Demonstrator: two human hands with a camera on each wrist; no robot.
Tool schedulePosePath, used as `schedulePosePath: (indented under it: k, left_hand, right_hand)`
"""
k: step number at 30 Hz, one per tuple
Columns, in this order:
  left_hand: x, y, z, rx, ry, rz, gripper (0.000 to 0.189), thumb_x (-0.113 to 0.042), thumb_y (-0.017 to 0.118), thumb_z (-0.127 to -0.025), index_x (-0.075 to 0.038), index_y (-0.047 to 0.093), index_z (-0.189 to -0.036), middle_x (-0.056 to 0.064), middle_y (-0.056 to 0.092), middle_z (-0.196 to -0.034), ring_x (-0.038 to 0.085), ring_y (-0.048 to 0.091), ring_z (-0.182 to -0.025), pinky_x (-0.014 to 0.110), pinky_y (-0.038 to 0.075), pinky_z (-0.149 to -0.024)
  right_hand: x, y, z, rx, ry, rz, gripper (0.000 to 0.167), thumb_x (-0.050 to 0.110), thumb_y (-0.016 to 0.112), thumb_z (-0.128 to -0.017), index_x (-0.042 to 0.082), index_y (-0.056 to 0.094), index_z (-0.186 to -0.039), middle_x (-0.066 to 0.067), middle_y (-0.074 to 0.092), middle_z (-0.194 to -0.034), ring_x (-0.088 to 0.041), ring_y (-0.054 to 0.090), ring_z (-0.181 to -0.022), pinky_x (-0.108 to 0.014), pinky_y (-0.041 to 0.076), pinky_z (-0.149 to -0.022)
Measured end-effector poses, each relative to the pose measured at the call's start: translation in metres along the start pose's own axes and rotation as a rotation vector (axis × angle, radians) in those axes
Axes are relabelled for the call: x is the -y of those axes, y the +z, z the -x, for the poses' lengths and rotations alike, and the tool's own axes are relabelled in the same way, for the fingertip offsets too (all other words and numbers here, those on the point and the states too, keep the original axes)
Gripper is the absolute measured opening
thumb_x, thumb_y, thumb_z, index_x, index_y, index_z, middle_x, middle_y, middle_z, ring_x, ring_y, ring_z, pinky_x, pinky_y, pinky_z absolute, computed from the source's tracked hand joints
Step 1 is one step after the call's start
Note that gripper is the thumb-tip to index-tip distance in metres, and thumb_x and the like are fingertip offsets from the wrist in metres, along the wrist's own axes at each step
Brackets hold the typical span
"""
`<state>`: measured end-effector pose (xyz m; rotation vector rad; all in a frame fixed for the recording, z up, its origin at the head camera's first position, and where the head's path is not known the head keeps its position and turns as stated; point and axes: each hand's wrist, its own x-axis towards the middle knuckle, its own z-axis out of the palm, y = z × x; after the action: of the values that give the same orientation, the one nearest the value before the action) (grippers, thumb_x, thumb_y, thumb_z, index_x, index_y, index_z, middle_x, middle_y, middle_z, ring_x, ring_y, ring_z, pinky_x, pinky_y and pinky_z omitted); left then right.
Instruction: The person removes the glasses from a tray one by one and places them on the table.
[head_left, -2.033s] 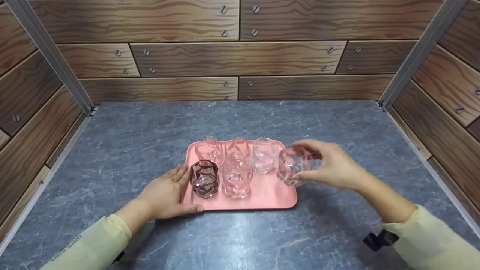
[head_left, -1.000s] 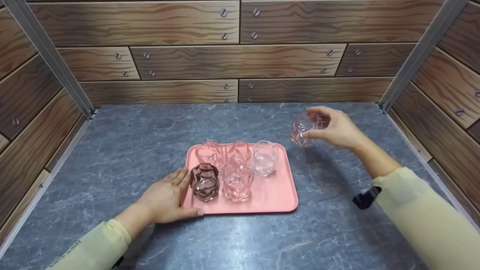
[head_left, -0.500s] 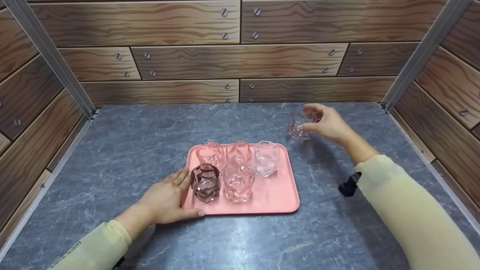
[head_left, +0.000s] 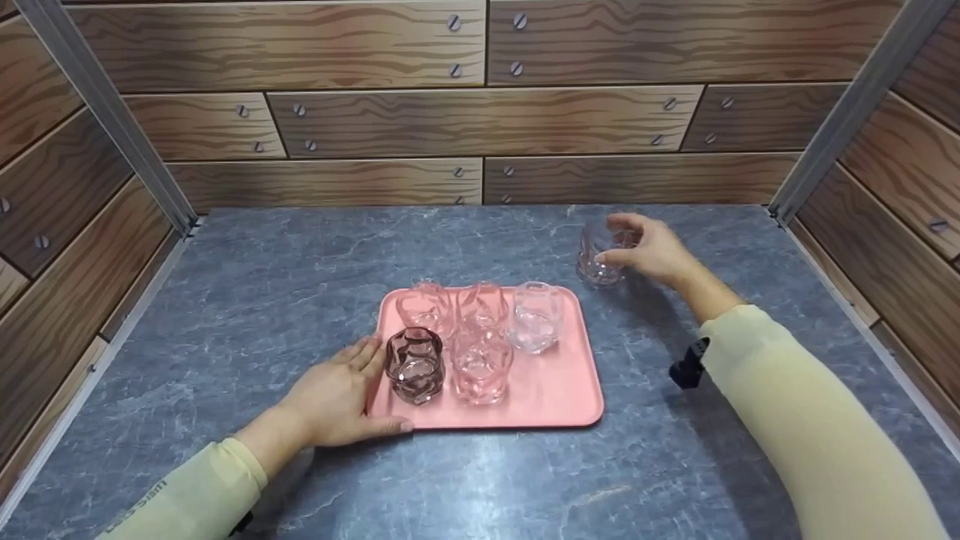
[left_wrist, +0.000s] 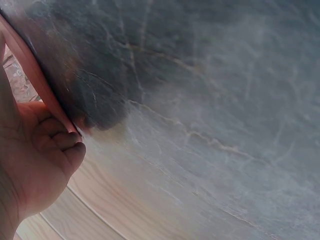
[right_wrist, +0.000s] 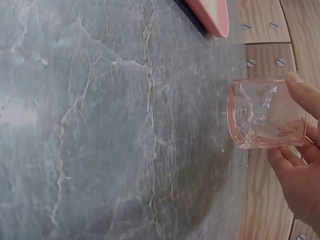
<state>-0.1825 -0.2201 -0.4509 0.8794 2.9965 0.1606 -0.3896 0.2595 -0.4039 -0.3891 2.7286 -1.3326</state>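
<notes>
Gripping a pink-tinted glass [head_left: 598, 264] between thumb and fingers, the right hand [head_left: 651, 250] holds it upright at the worktop [head_left: 300, 247], just beyond the far right corner of the pink tray [head_left: 559, 390]; base contact cannot be determined. The left hand [head_left: 330, 397], fingers extended, rests against the tray's left and near edges. Dark lettering [head_left: 139, 505] on the left sleeve [head_left: 202, 480] is not clearly legible.

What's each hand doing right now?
Left hand: open, against the corner of the pink tray.
Right hand: closed, holding a pale pink glass.
</notes>
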Motion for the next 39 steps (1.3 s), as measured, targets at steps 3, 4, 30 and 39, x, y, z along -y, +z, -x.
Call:
schedulePosePath:
  k: [3, 4, 30, 39]
  left_hand:
    - [0.0, 0.0, 0.0, 0.014, -0.013, -0.001, 0.121, -0.088, 0.049, -0.091, 0.014, 0.039, -0.156, 0.037, 0.036, -0.16, 0.05, 0.037, -0.15, 0.055, 0.034, -0.124]
    - [0.0, 0.0, 0.0, 0.017, -0.015, 0.0, 0.121, -0.088, 0.049, -0.091, 0.014, 0.038, -0.156, 0.036, 0.035, -0.16, 0.05, 0.037, -0.15, 0.055, 0.034, -0.124]
    - [0.001, 0.001, 0.001, 0.026, -0.014, 0.006, 0.123, -0.09, 0.045, -0.09, 0.014, 0.038, -0.156, 0.037, 0.034, -0.161, 0.049, 0.036, -0.152, 0.055, 0.033, -0.125]
    - [0.0, 0.002, -0.001, 0.026, -0.021, -0.001, 0.123, -0.09, 0.044, -0.09, 0.012, 0.037, -0.157, 0.035, 0.033, -0.162, 0.048, 0.036, -0.152, 0.055, 0.034, -0.124]
  right_hand:
    - [-0.002, 0.001, -0.002, 0.002, 0.011, 0.003, 0.08, 0.02, 0.087, -0.091, -0.003, 0.046, -0.156, -0.024, 0.054, -0.153, -0.039, 0.054, -0.136, -0.039, 0.05, -0.102]
    - [-0.003, 0.001, -0.003, 0.002, 0.016, 0.002, 0.08, 0.02, 0.087, -0.091, -0.003, 0.046, -0.156, -0.024, 0.054, -0.153, -0.039, 0.054, -0.136, -0.04, 0.05, -0.103]
    - [-0.004, 0.014, -0.011, 0.007, 0.007, -0.03, 0.08, 0.021, 0.085, -0.094, -0.002, 0.043, -0.159, -0.022, 0.046, -0.161, -0.04, 0.05, -0.142, -0.051, 0.047, -0.114]
    - [0.003, 0.004, -0.009, 0.018, 0.009, -0.001, 0.093, 0.029, 0.086, -0.093, 0.006, 0.034, -0.166, -0.02, 0.036, -0.169, -0.043, 0.033, -0.154, -0.054, 0.033, -0.125]
